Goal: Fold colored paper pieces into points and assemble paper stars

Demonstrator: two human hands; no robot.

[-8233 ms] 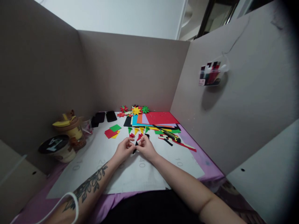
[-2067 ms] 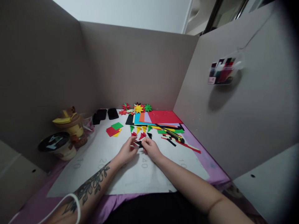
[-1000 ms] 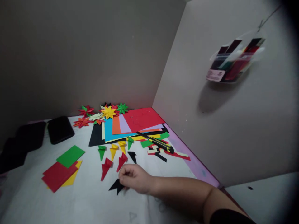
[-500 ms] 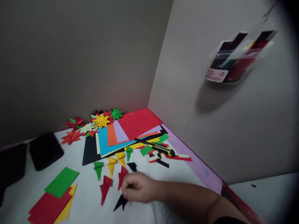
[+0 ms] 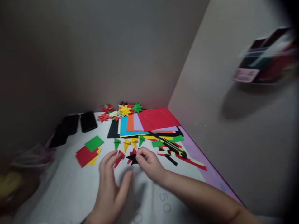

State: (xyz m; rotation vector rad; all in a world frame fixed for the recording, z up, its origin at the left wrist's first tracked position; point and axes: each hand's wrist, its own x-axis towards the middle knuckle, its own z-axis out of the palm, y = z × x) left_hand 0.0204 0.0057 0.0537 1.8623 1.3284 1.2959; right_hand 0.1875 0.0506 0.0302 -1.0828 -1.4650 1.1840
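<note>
My right hand point(image 5: 149, 161) pinches a folded black paper piece point(image 5: 132, 158) with pointed ends, held over the white table surface. To its left, my left hand point(image 5: 112, 180) is open, thumb and fingers apart, with nothing in it. Its fingertips are beside a folded red paper piece point(image 5: 119, 158); another red piece point(image 5: 131, 153) shows partly behind the black one. Just beyond lie folded yellow pieces point(image 5: 126, 145) and green pieces point(image 5: 117, 143) in a row.
Behind lie coloured paper sheets point(image 5: 158, 119) and folded paper stars point(image 5: 125, 110). A yellow-black cutter point(image 5: 174, 147) rests by paper scraps point(image 5: 171, 158) on the right. Loose rectangles point(image 5: 86, 155) and dark flat objects point(image 5: 88, 121) are at left. A pouch point(image 5: 261, 62) hangs on the wall.
My left hand has come into view, open, beside the black piece. My right hand still pinches the black piece, now raised among the red ones. The camera view has shifted left.
</note>
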